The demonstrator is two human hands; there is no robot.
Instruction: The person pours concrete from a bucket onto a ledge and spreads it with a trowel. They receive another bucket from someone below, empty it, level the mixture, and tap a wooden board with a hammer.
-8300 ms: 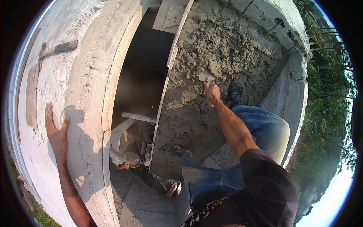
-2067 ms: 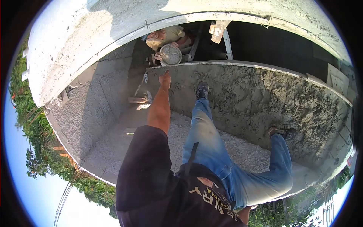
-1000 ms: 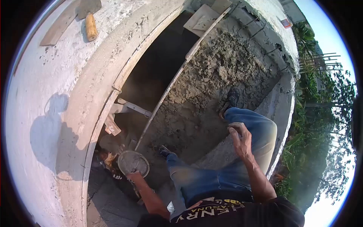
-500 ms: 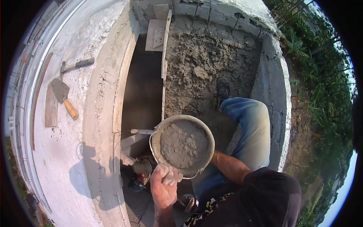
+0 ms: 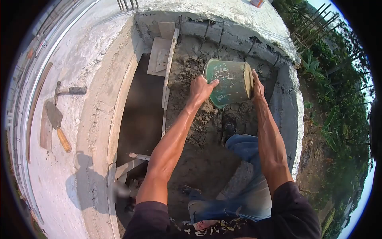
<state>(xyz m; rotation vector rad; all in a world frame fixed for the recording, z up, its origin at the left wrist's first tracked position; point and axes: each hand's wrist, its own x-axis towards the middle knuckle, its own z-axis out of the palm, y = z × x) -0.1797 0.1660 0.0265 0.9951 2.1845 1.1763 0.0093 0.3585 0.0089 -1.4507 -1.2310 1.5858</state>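
Observation:
A worn green bucket (image 5: 227,82), streaked with dried cement, is tipped on its side above the wet concrete (image 5: 193,69). Its mouth points left and its base right. My left hand (image 5: 202,90) grips the bucket at its rim, thumb lying along the outer wall. Against the base presses my right hand (image 5: 258,84), fingers stretched upward, bearing that end. The inside of the bucket faces away from me, so its contents are hidden. Rough lumps of concrete lie beneath it, beside my boot (image 5: 229,126).
On the white ledge at left lie a hammer (image 5: 69,91), a pointed trowel (image 5: 54,115) and a wooden board (image 5: 45,133). A plank edge (image 5: 170,67) separates the concrete from a dark gap (image 5: 139,107). Rebar pieces stick out at the far wall (image 5: 238,36). Plants (image 5: 330,99) grow beyond the right wall.
The bucket, upright and full of concrete near my body, has moved forward and tipped onto its side. My left hand now holds its rim; my right hand has come into view at its base.

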